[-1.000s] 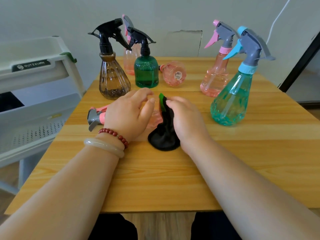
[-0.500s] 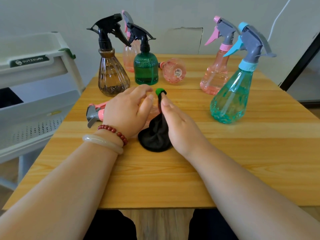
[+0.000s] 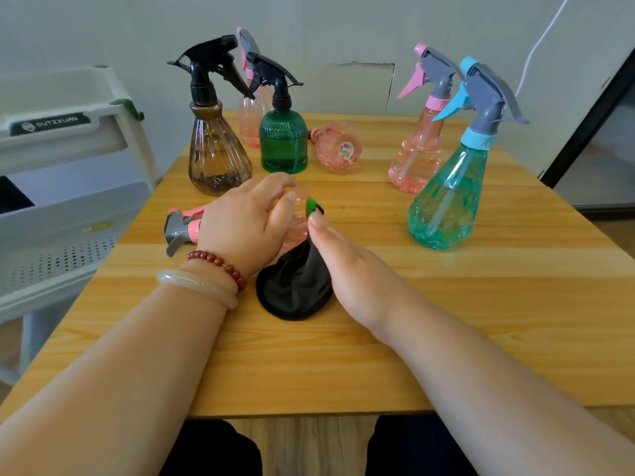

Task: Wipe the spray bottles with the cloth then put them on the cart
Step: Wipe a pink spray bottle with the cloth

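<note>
**Head view, hands at the near centre of the table.** The left hand (image 3: 247,221) lies palm-down with fingers and thumb curled over the body of a pink spray bottle (image 3: 297,219). This bottle lies on its side on the wooden table (image 3: 446,321), its grey-and-pink trigger head (image 3: 178,230) pointing left. A red bead bracelet (image 3: 220,264) and a pale bangle (image 3: 196,283) circle the left wrist. The right hand (image 3: 343,262) reaches in from the right, forearm low over the table. Its thumb and fingertips pinch the green-trimmed top of a black cloth (image 3: 295,290) against the bottle's base end, and the rest of the cloth drapes in a cone to the tabletop.

**Behind the hands, left to right.**
- A brown bottle (image 3: 216,156) with a black trigger stands upright.
- A ribbed pink bottle (image 3: 252,121) stands partly hidden behind it.
- A green bottle (image 3: 283,142) with a black trigger stands upright.
- A tipped pink bottle (image 3: 338,146) shows its base, where a sticker's print is too small to read.
- A tall pink bottle (image 3: 417,156) stands upright.
- A teal bottle (image 3: 446,201) with a grey-and-blue trigger stands nearest on the right.

**Writing.** The white cart (image 3: 68,201) stands just beside the table's left edge, and its dark label (image 3: 51,123) reads "OUTIXUAN"
</note>
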The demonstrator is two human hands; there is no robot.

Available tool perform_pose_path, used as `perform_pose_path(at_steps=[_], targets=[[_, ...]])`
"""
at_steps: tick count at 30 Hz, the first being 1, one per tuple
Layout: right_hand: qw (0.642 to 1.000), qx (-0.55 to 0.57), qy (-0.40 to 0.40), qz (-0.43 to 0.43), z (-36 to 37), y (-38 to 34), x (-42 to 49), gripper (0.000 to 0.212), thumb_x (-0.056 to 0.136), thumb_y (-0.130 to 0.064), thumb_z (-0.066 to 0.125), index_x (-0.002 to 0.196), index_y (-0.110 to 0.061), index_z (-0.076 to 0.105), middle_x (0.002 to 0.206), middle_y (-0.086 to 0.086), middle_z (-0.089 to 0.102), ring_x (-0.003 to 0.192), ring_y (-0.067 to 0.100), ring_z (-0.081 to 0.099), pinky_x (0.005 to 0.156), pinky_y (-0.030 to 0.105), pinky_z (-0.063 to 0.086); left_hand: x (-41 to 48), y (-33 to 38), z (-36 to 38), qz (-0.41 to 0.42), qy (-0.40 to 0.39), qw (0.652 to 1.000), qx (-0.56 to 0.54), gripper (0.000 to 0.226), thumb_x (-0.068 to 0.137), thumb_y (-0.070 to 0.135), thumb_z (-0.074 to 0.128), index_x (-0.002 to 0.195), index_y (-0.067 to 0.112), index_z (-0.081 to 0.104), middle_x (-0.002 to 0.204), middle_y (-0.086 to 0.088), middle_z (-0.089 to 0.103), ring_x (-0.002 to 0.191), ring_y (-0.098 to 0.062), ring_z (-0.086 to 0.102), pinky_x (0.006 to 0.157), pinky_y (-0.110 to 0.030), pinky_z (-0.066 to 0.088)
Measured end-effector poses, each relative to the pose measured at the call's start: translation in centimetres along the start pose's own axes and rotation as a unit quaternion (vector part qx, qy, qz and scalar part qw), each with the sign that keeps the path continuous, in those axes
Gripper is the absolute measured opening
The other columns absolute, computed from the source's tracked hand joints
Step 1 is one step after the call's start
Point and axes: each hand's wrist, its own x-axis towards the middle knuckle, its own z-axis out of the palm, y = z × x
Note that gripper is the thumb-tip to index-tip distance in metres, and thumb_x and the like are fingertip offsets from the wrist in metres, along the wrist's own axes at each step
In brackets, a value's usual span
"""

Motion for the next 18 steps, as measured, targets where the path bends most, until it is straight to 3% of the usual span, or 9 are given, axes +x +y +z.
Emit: perform_pose_path(at_steps=[3,5,8,11,16,18], targets=[[0.999,-0.021,0.016,0.022,0.0,-1.6,1.6,0.069,0.096,-0.067,0.019,0.156,-0.033,0.016,0.162,-0.011,0.017,0.148,0.010,0.017,0.108,0.026,0.017,0.0,-0.2,0.1,0.000,-0.001,1.000,-0.003,0.051,0.095,0.046,0.026,0.125,0.023,0.060,0.115,-0.001,0.067,0.097,-0.019,0.061,0.069,-0.028,0.038],[0.999,-0.028,0.016,0.008,0.0,-1.7,2.0,0.068,0.097,-0.067,0.018,0.156,-0.034,0.013,0.163,-0.010,0.014,0.149,0.012,0.014,0.112,0.029,0.015,0.1,-0.3,0.1,0.003,0.001,1.000,0.001,0.054,0.095,0.049,0.024,0.125,0.024,0.060,0.114,0.000,0.067,0.098,-0.019,0.062,0.070,-0.029,0.041],[0.998,-0.062,0.012,-0.004,0.4,-1.2,1.8,0.069,0.098,-0.064,0.018,0.157,-0.029,0.008,0.164,-0.012,0.007,0.150,0.005,0.003,0.115,0.027,0.007,0.1,-0.3,0.1,0.002,0.007,1.000,0.005,0.057,0.093,0.049,0.021,0.124,0.022,0.061,0.112,-0.001,0.067,0.089,-0.014,0.057,0.060,-0.022,0.035],[0.996,-0.091,-0.003,0.010,0.5,0.1,0.4,0.069,0.097,-0.064,0.018,0.157,-0.033,0.006,0.163,-0.016,0.001,0.149,0.002,-0.005,0.113,0.025,0.004,0.0,-0.3,0.0,-0.001,0.006,1.000,0.000,0.056,0.093,0.046,0.024,0.126,0.020,0.061,0.115,-0.002,0.066,0.086,-0.008,0.049,0.062,-0.011,0.028],[0.992,-0.112,-0.004,0.051,0.2,-1.8,1.1,0.070,0.095,-0.068,0.009,0.156,-0.035,0.005,0.163,-0.013,-0.004,0.149,0.010,-0.013,0.118,0.038,-0.005,-0.1,-0.3,0.1,0.002,-0.002,1.000,-0.006,0.047,0.097,0.042,0.030,0.125,0.021,0.061,0.114,-0.001,0.067,0.087,-0.009,0.052,0.062,-0.012,0.030],[0.989,-0.134,-0.012,0.054,-0.4,-2.1,1.3,0.066,0.097,-0.064,0.005,0.156,-0.035,0.006,0.164,-0.012,-0.003,0.149,0.012,-0.012,0.118,0.036,-0.009,-0.1,-0.5,0.1,0.006,-0.002,1.000,-0.002,0.050,0.095,0.045,0.027,0.124,0.023,0.061,0.111,0.000,0.067,0.087,-0.010,0.054,0.061,-0.013,0.031]])
